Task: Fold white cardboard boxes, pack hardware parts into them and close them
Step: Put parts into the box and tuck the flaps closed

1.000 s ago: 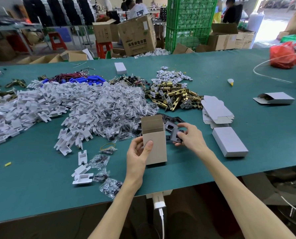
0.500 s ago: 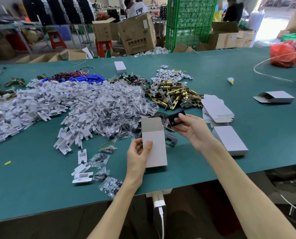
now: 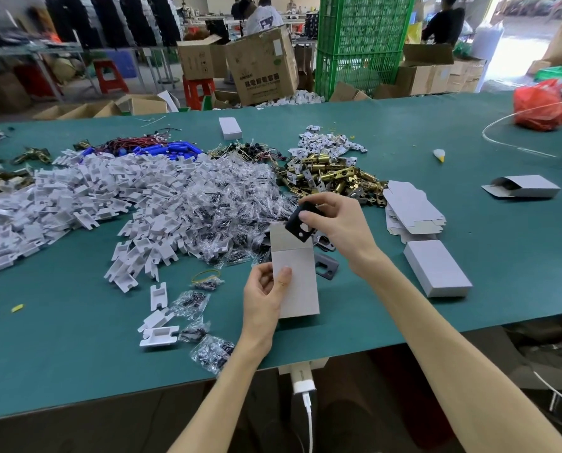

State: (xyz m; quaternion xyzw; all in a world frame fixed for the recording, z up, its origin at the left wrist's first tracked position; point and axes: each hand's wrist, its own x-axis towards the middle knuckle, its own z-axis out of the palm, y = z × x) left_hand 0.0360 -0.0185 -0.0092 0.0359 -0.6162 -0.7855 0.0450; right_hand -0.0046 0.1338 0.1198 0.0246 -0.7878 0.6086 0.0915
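Black plate is pinched in the right hand, thumb on its face and fingertips behind. It hangs tilted, lower corner at the mouth of the white box. Cannot tell if the corner is inside yet.

The left hand grips the box low on its left edge, thumb across the front and fingers behind. The box sits just above the table, near the front edge. Its top flap is open and stands up behind the mouth.

Likely risks:
- The plate goes in skewed, so a corner may snag the flap or the mouth rim and crease the thin card.
- The box is held by one hand, low and on one side. Pushing from above may twist it or squash the mouth flat.
- The bottom closure is not visible. If it is not tucked, the plate could drop straight through.
- The pinch is light. A slip drops the plate onto the grey plate just beside the box, or into the bagged screws, where dark parts are hard to pick out.
- The work is close to the table edge, so a dropped part could go off onto the floor.
- The right forearm passes just beside the closed box and a wide elbow move could shove it.

Farther out are the flat box blanks, the brass latches and the white plastic pieces. These are well apart from the hands and low risk.
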